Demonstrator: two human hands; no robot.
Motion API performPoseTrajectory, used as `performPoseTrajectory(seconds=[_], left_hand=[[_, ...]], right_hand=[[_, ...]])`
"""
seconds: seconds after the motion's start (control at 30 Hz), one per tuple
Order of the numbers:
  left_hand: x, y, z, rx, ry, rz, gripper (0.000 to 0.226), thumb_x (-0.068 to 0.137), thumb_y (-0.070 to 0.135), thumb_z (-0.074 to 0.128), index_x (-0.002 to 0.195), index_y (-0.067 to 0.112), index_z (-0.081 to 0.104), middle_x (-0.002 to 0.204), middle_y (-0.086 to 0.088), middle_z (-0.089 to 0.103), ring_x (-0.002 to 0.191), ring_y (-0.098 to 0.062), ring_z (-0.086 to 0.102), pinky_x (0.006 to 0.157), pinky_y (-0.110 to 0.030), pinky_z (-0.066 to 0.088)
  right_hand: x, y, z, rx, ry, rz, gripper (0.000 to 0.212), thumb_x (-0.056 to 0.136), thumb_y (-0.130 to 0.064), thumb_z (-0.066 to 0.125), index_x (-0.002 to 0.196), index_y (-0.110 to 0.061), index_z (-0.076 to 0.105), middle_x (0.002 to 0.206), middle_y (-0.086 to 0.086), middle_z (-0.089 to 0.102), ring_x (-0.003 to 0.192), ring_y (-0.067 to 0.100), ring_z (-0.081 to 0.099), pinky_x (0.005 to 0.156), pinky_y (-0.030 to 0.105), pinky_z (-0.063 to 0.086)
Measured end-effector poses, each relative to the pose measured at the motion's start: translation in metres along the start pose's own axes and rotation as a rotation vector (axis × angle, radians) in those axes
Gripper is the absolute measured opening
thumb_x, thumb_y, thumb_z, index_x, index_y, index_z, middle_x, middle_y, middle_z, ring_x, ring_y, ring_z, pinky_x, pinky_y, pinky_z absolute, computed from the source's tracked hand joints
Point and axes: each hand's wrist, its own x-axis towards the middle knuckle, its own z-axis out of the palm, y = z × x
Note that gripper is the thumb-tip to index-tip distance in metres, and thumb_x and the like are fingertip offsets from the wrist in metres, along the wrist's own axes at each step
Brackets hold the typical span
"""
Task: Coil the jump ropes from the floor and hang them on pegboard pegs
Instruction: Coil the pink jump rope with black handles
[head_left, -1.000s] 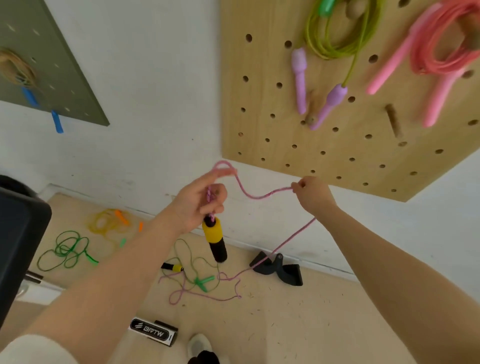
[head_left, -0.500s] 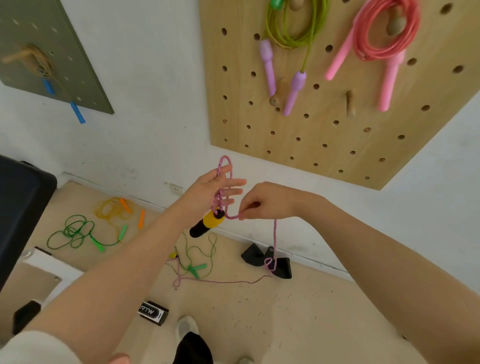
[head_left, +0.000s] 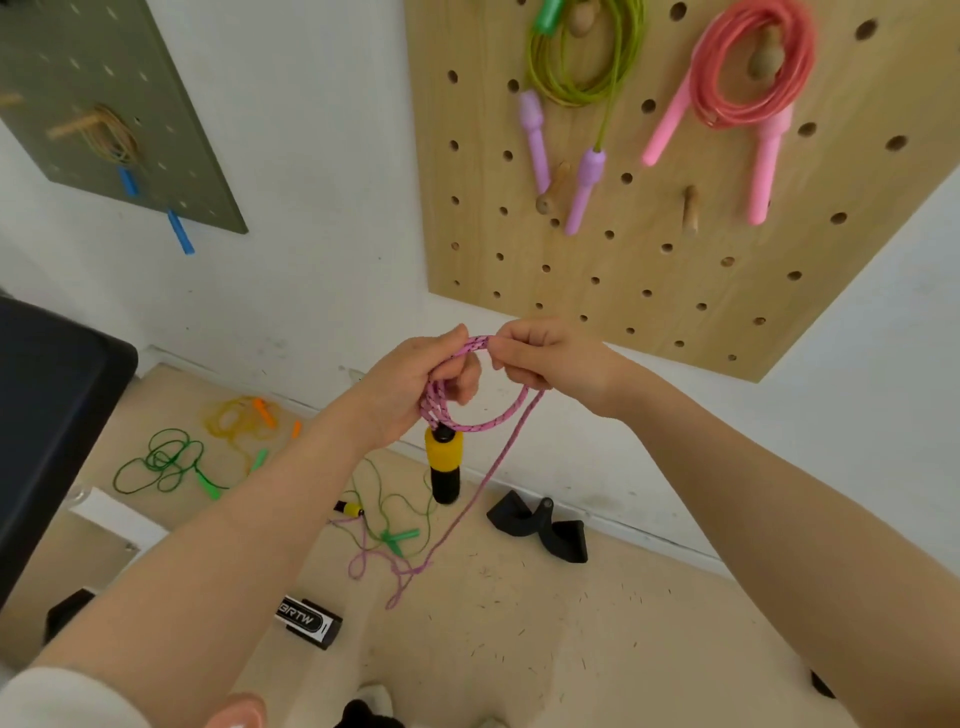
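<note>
Holding a small coil of pink rope in front of the wall, the left hand has its fingers curled through the loops, and a yellow-and-black handle hangs straight down from that grip. The right hand pinches the top of the same coil just beside the left thumb. From under the right hand the free length of rope drops down and left to the floor, where it ends in a loose tangle near a second yellow-and-black handle and a thin green rope.

No bin or box with contents can be made out. A dark, rounded object at the left edge shows only its outer side. The wooden pegboard on the far wall carries two coils on pegs: a lime rope with lilac handles, and to its right a coral rope with pink handles. Two bare pegs stick out lower on the board. A grey-green pegboard at far left holds a tan coil with blue handles.

On the floor at left lie a green rope and, farther away, a yellow rope with orange handles. A black folded object sits by the skirting. Near the feet lies a black-and-white item printed with letters that read "BRTW".
</note>
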Motion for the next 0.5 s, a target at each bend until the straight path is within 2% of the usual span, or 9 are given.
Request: performPoseTrajectory(seconds=[0.07, 0.13, 0.17, 0.2, 0.23, 0.27, 0.33, 0.4, 0.5], left_hand=[[0.0, 0.003, -0.004, 0.059, 0.061, 0.071, 0.041, 0.099, 0.022, 0.036, 0.089, -0.008, 0.062, 0.068, 0.001, 0.064, 0.085, -0.016, 0.059, 0.084, -0.025, 0.052], [-0.004, 0.007, -0.007, 0.031, 0.091, 0.124, 0.031, 0.098, 0.014, 0.035, 0.096, -0.004, 0.06, 0.05, 0.008, 0.061, 0.084, -0.015, 0.061, 0.093, -0.027, 0.05], [-0.007, 0.009, -0.01, -0.014, 0.113, 0.143, 0.03, 0.098, 0.012, 0.034, 0.09, -0.002, 0.059, 0.041, 0.009, 0.054, 0.073, -0.011, 0.061, 0.084, -0.023, 0.053], [-0.008, 0.011, -0.014, -0.09, 0.134, 0.137, 0.033, 0.098, 0.015, 0.033, 0.081, 0.0, 0.058, 0.038, 0.009, 0.049, 0.06, -0.008, 0.058, 0.066, -0.018, 0.053], [-0.01, 0.014, -0.02, -0.198, 0.146, 0.093, 0.039, 0.098, 0.02, 0.033, 0.07, 0.004, 0.056, 0.038, 0.01, 0.045, 0.047, -0.006, 0.052, 0.047, -0.014, 0.045], [-0.011, 0.016, -0.026, -0.292, 0.135, 0.025, 0.044, 0.095, 0.028, 0.035, 0.061, 0.006, 0.053, 0.038, 0.009, 0.04, 0.036, -0.005, 0.042, 0.035, -0.013, 0.032], [-0.015, 0.02, -0.038, -0.335, 0.068, -0.113, 0.04, 0.088, 0.04, 0.038, 0.064, 0.011, 0.051, 0.035, 0.006, 0.033, 0.027, -0.004, 0.026, 0.029, -0.014, 0.019], [-0.02, 0.024, -0.047, -0.248, -0.038, -0.197, 0.039, 0.092, 0.042, 0.034, 0.077, 0.011, 0.054, 0.041, 0.005, 0.04, 0.026, -0.003, 0.024, 0.031, -0.015, 0.014], [-0.022, 0.027, -0.058, 0.001, -0.125, -0.253, 0.038, 0.1, 0.035, 0.028, 0.092, 0.011, 0.055, 0.048, 0.003, 0.041, 0.029, -0.006, 0.025, 0.035, -0.017, 0.016]], right_hand=[[0.004, -0.002, -0.001, -0.001, -0.03, 0.017, 0.027, 0.095, -0.023, 0.051, 0.07, -0.014, 0.057, 0.046, -0.011, 0.035, 0.045, 0.006, 0.028, 0.05, 0.019, 0.025], [0.01, -0.006, -0.001, -0.057, -0.034, 0.026, 0.031, 0.093, -0.027, 0.054, 0.066, -0.014, 0.057, 0.045, -0.009, 0.034, 0.045, 0.007, 0.027, 0.051, 0.021, 0.026], [0.013, -0.008, 0.0, -0.1, -0.035, 0.025, 0.034, 0.092, -0.031, 0.054, 0.064, -0.013, 0.056, 0.046, -0.008, 0.035, 0.045, 0.008, 0.028, 0.053, 0.023, 0.027], [0.017, -0.012, 0.001, -0.152, -0.043, 0.022, 0.038, 0.092, -0.035, 0.054, 0.062, -0.011, 0.055, 0.046, -0.006, 0.036, 0.045, 0.009, 0.029, 0.056, 0.025, 0.03], [0.021, -0.016, 0.002, -0.205, -0.06, 0.02, 0.042, 0.092, -0.038, 0.051, 0.062, -0.01, 0.054, 0.047, -0.006, 0.037, 0.045, 0.008, 0.031, 0.059, 0.024, 0.032], [0.024, -0.021, 0.004, -0.254, -0.084, 0.026, 0.044, 0.093, -0.04, 0.048, 0.063, -0.008, 0.055, 0.048, -0.006, 0.039, 0.045, 0.007, 0.034, 0.062, 0.021, 0.035], [0.033, -0.03, 0.008, -0.35, -0.135, 0.064, 0.048, 0.095, -0.043, 0.042, 0.067, -0.008, 0.058, 0.051, -0.005, 0.044, 0.046, 0.002, 0.04, 0.069, 0.018, 0.038], [0.043, -0.035, 0.012, -0.439, -0.16, 0.083, 0.047, 0.095, -0.045, 0.04, 0.07, -0.011, 0.06, 0.051, -0.007, 0.046, 0.046, 0.0, 0.042, 0.074, 0.024, 0.041], [0.054, -0.041, 0.015, -0.461, -0.164, 0.045, 0.032, 0.096, -0.035, 0.046, 0.08, -0.014, 0.063, 0.054, -0.011, 0.053, 0.053, 0.003, 0.045, 0.07, 0.025, 0.039]])
